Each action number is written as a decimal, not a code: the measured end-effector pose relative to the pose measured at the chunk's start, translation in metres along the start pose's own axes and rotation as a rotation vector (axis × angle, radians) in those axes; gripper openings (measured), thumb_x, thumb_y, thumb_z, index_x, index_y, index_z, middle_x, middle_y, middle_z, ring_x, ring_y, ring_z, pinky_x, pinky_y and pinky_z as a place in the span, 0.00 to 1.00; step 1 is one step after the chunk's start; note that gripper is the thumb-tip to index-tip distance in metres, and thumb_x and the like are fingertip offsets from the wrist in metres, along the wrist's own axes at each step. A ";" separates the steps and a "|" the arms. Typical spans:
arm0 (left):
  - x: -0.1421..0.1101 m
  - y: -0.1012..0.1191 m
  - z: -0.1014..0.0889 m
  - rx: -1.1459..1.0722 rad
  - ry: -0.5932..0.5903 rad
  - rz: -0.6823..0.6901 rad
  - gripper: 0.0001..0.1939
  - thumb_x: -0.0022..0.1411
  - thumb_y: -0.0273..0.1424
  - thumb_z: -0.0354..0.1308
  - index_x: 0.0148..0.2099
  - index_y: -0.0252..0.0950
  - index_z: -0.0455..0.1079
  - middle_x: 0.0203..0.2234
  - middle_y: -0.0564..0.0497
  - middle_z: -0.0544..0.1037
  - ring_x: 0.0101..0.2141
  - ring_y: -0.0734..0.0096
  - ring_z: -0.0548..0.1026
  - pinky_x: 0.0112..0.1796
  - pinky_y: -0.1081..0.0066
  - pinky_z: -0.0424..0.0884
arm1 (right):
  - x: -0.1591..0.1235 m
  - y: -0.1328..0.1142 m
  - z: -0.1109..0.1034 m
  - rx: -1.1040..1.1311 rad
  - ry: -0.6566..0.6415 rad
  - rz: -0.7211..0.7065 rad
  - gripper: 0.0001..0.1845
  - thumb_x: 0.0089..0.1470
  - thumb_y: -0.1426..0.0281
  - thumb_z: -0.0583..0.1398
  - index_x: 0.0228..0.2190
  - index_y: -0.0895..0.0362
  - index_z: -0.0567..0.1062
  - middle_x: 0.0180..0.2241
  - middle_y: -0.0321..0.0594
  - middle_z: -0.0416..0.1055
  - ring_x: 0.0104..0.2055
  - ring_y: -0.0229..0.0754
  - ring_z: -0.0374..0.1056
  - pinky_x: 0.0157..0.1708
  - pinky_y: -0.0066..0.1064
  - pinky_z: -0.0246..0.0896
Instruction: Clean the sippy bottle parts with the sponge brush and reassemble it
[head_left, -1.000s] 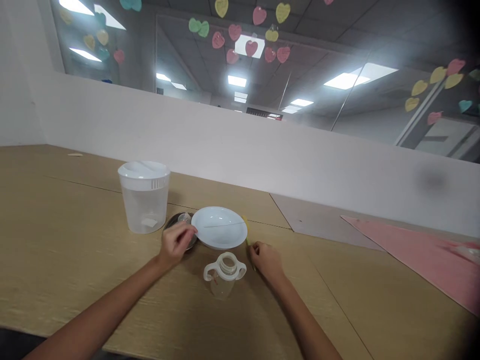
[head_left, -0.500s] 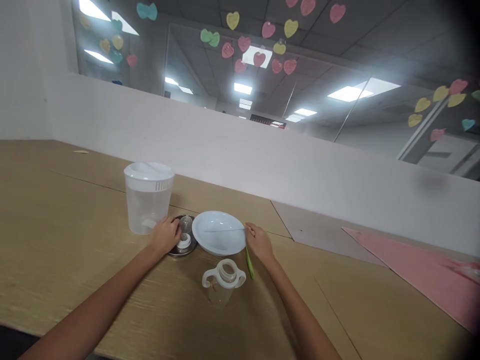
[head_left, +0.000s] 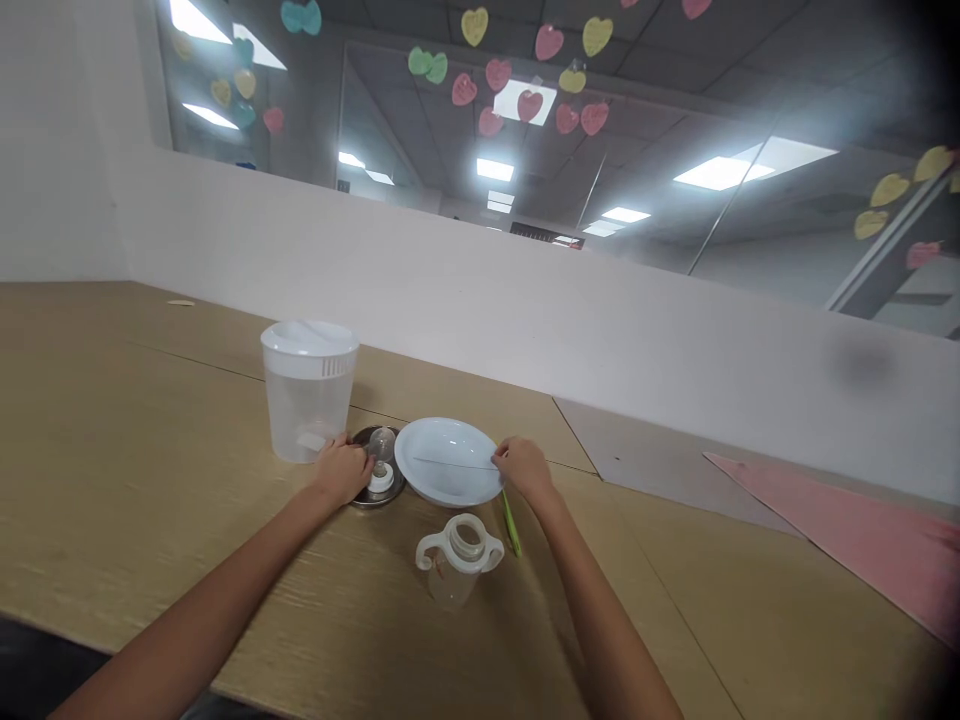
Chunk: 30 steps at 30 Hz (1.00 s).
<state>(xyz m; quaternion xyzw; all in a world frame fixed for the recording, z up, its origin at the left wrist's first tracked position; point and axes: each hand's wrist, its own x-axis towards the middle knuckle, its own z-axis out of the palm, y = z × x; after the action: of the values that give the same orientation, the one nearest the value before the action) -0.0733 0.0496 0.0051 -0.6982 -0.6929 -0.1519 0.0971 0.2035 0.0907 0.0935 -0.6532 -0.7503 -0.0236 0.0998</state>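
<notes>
My left hand (head_left: pixel 343 472) is closed at the left rim of a small round metal tray (head_left: pixel 366 500), its fingers partly hidden. On that tray sit a clear dome-shaped cap (head_left: pixel 382 444) and a white ring-shaped bottle collar (head_left: pixel 380 478). My right hand (head_left: pixel 523 466) pinches the end of a thin rod (head_left: pixel 457 464), which reaches across a white oval bowl (head_left: pixel 442 488). Below the bowl stands an uncapped clear baby bottle (head_left: pixel 452 580) with two white handles. A green long-handled item (head_left: pixel 511 525) lies by my right wrist; its upper end is hidden.
A lidded translucent bucket (head_left: pixel 307 400) stands behind my left hand. The wooden table (head_left: pixel 187 430) meets a white wall (head_left: pixel 450 290) at the back. Grey and pink sheets (head_left: pixel 847 530) lie at the right. A small flat piece (head_left: pixel 181 303) rests far left.
The whole view has shifted, so things sit slightly further right. My right hand has turned a little, and the rod's held end tilts lower over the bowl. My left hand stays at the tray.
</notes>
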 end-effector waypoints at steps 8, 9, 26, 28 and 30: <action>0.001 0.002 -0.007 0.017 -0.031 -0.020 0.19 0.62 0.35 0.46 0.34 0.29 0.75 0.35 0.37 0.78 0.43 0.52 0.73 0.43 0.61 0.64 | -0.014 -0.030 0.008 -0.125 -0.058 -0.097 0.11 0.49 0.73 0.59 0.36 0.60 0.77 0.39 0.50 0.74 0.43 0.46 0.70 0.38 0.30 0.60; 0.001 0.003 -0.008 0.016 -0.033 -0.026 0.17 0.62 0.33 0.46 0.34 0.29 0.74 0.34 0.37 0.78 0.41 0.54 0.74 0.41 0.62 0.65 | -0.015 -0.032 0.010 -0.144 -0.051 -0.101 0.12 0.49 0.76 0.58 0.37 0.62 0.77 0.39 0.52 0.74 0.44 0.47 0.69 0.39 0.31 0.60; -0.011 0.020 -0.041 -0.612 0.547 0.095 0.15 0.61 0.28 0.45 0.45 0.37 0.72 0.37 0.48 0.69 0.39 0.68 0.71 0.41 0.70 0.68 | -0.031 -0.029 -0.052 0.191 0.138 -0.118 0.14 0.55 0.74 0.52 0.34 0.59 0.78 0.31 0.44 0.76 0.29 0.38 0.70 0.29 0.25 0.57; -0.012 0.030 -0.038 -0.741 0.545 0.108 0.14 0.61 0.29 0.46 0.41 0.37 0.73 0.36 0.48 0.69 0.39 0.68 0.71 0.39 0.71 0.69 | -0.034 -0.026 -0.062 0.359 0.204 -0.102 0.16 0.55 0.74 0.51 0.41 0.60 0.76 0.29 0.41 0.76 0.24 0.35 0.68 0.29 0.25 0.58; -0.013 0.041 -0.034 -0.844 0.502 0.116 0.14 0.61 0.30 0.46 0.40 0.37 0.74 0.35 0.48 0.69 0.38 0.69 0.71 0.38 0.72 0.70 | -0.038 -0.025 -0.070 0.526 0.258 -0.117 0.19 0.55 0.75 0.51 0.47 0.58 0.71 0.26 0.37 0.75 0.19 0.32 0.65 0.28 0.25 0.60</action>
<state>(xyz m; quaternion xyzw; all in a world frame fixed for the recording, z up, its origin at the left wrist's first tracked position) -0.0351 0.0245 0.0358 -0.6558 -0.4863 -0.5770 -0.0222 0.1919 0.0379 0.1575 -0.5522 -0.7481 0.0830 0.3584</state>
